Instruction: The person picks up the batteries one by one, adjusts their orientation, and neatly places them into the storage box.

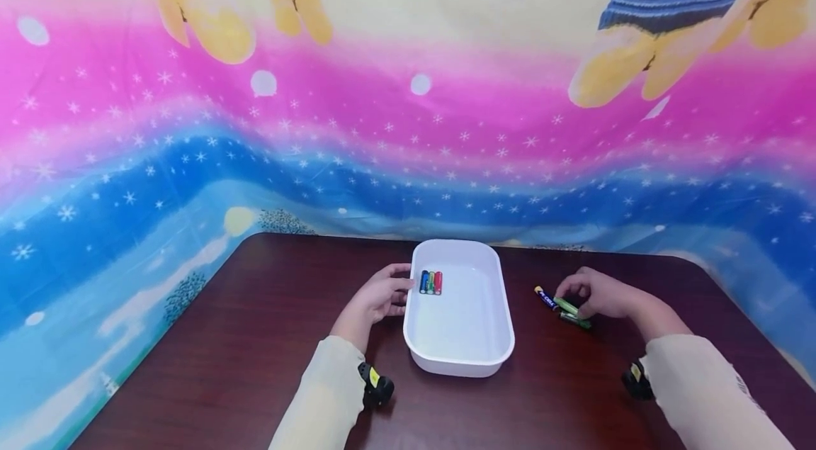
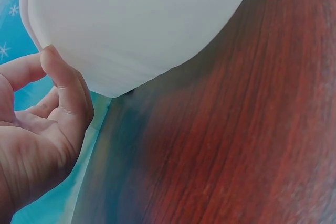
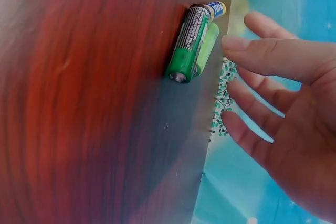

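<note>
A white plastic tray (image 1: pixel 459 351) stands on the table, with three small batteries (image 1: pixel 431 283), blue, green-yellow and red, side by side near its left wall. My left hand (image 1: pixel 382 294) is at the tray's left side, its fingertips touching the outer wall near the rim. To the right of the tray, my right hand (image 1: pixel 596 294) is over a light green battery (image 3: pixel 207 48), thumb and fingers apart around it; a firm hold does not show. Beside that lie a dark green and silver battery (image 3: pixel 186 45) and a blue battery with a yellow end (image 1: pixel 544 296).
The dark reddish-brown table (image 1: pixel 268 365) has a rounded far edge. Behind it hangs a printed cloth (image 1: pixel 382 117) with bears and snowflakes. A small black camera (image 1: pixel 377 386) is strapped to the left wrist, another (image 1: pixel 637 380) to the right.
</note>
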Available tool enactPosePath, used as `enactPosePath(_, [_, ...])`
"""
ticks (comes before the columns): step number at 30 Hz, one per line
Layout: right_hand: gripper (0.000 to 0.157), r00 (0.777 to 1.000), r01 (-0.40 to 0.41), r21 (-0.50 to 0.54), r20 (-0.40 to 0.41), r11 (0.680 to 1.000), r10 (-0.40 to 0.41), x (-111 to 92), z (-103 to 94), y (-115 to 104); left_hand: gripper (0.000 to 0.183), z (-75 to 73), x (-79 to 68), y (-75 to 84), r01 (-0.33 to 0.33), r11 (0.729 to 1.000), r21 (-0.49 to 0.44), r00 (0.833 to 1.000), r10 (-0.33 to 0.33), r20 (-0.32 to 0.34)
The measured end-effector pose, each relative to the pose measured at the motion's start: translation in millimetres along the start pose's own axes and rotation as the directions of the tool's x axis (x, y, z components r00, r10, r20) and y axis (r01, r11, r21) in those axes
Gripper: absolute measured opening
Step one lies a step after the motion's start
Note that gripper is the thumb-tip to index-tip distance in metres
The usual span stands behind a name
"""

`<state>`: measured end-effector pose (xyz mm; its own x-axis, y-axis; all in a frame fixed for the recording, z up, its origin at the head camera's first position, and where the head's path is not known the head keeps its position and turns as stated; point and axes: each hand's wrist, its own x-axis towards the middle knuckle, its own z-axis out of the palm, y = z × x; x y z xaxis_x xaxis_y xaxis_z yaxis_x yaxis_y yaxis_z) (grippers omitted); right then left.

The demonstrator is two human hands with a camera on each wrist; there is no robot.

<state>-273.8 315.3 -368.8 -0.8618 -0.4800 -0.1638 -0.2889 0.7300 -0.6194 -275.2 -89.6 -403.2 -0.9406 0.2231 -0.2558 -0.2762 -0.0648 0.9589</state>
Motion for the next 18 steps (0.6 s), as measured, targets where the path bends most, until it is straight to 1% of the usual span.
enactPosePath(3, [0.051,1.000,0.026,-0.049,0.018,0.998,-0.025,-4.7,0.9,0.5,0.046,-0.1,0.6,0.8,-0.001,1.000,0.003,1.000,0.001,-0.002])
enactPosePath(6, [0.063,0.998,0.058,-0.133,0.026,0.989,-0.055,-7.6,2.8,1.7,0.045,-0.8,1.8,0.3,0.000,1.000,-0.004,1.000,0.000,-0.005])
enactPosePath(10, [0.070,0.993,0.117,-0.211,0.034,0.970,-0.112,-9.1,8.1,6.8,0.046,-1.7,3.0,-0.5,0.002,1.000,-0.007,1.000,-0.002,-0.005])
enactPosePath(13, [0.071,0.990,0.141,-0.225,0.033,0.964,-0.137,-9.4,13.0,11.1,0.046,-2.0,3.1,-1.3,-0.004,1.000,-0.003,1.000,0.004,0.000])
enactPosePath(18, [0.074,0.991,0.131,-0.202,0.028,0.971,-0.128,-9.0,17.9,15.5,0.046,-1.7,3.3,-2.3,-0.001,1.000,-0.006,1.000,0.001,-0.005])
